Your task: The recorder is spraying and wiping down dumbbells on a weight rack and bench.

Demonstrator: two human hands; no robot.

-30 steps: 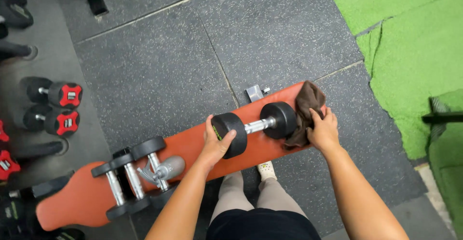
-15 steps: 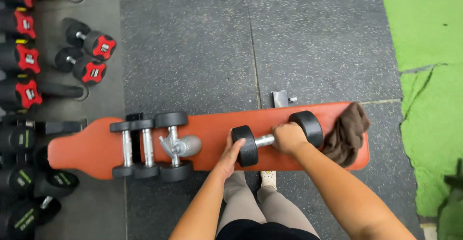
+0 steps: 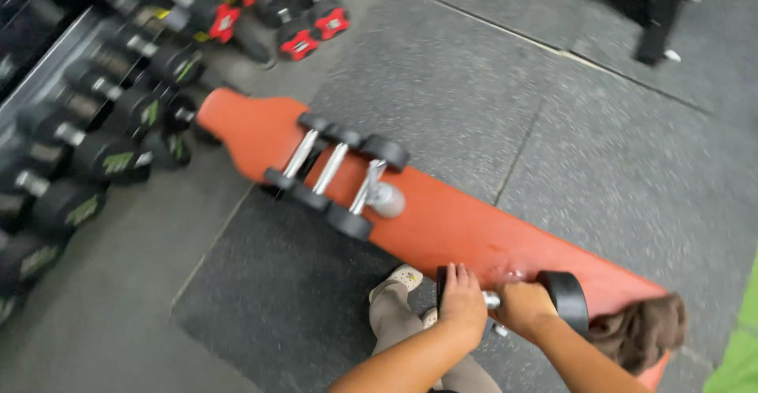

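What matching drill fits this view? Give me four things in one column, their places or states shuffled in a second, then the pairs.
Things:
1. right hand
2. left hand
3. brown cloth
4. three dumbbells

Places or states:
A. bunched at the near end of the orange bench
B. closed round the handle of the black dumbbell
C. lying side by side across the bench's middle
D. laid over that dumbbell's left head

Pairs: 1-B, 2-D, 3-A, 4-C
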